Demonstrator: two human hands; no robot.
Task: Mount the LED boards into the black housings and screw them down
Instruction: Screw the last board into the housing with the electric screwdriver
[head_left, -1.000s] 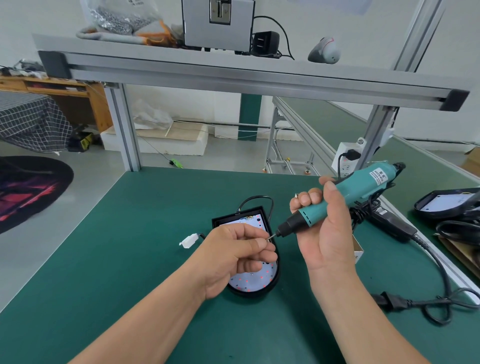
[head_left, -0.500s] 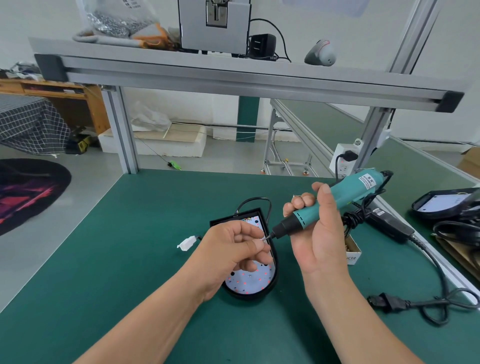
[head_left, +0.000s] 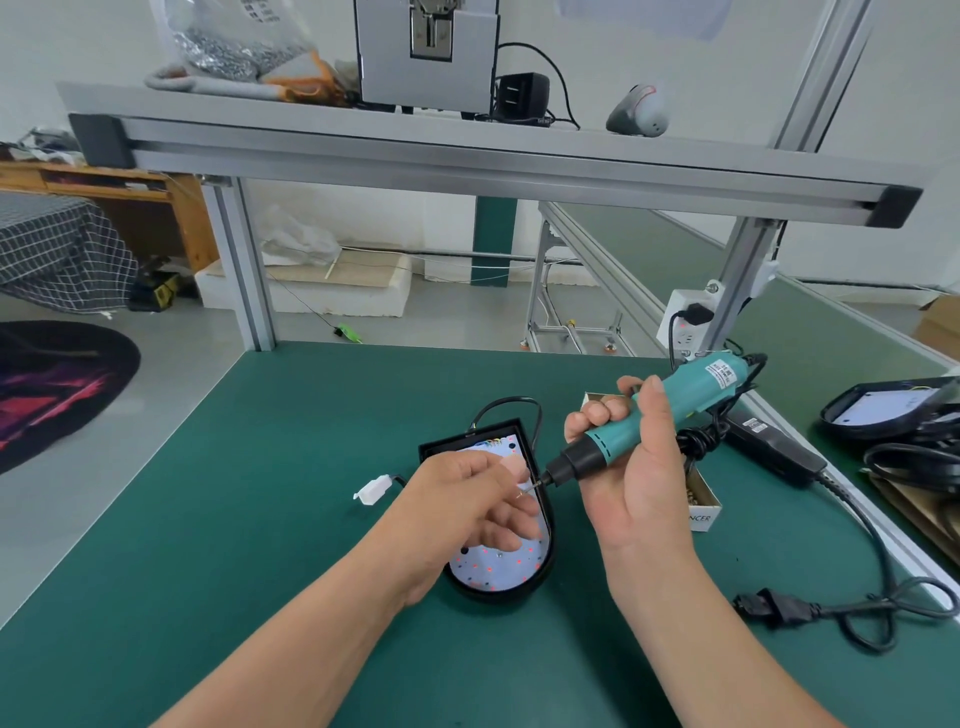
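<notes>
The black housing (head_left: 548, 525) lies flat on the green table (head_left: 260, 519), with its round end toward the person, and the LED board (head_left: 498, 569) sits inside it, white with small red dots. The left hand (head_left: 467, 499) is over the middle of the housing and covers a big part of the board. Its thumb and forefinger pinch a small screw (head_left: 524, 492), which is a little blurred, at the right rim of the housing. The other fingers are now looser and more spread over the board, while one second ago this hand was curled almost into a fist. The right hand (head_left: 644, 467) is just right of the housing and grips the teal screwdriver (head_left: 696, 384) with all fingers closed around its body. The tool is tilted, with its thin bit pointing down-left to the screw, much as before. Right of the housing, behind the right hand, a small open box (head_left: 704, 501) shows more than it did earlier. Left of the housing, the white connector (head_left: 375, 489) rests on the table at the end of a black wire. Far right of the housing, another housing (head_left: 883, 410) lies by the table edge.
</notes>
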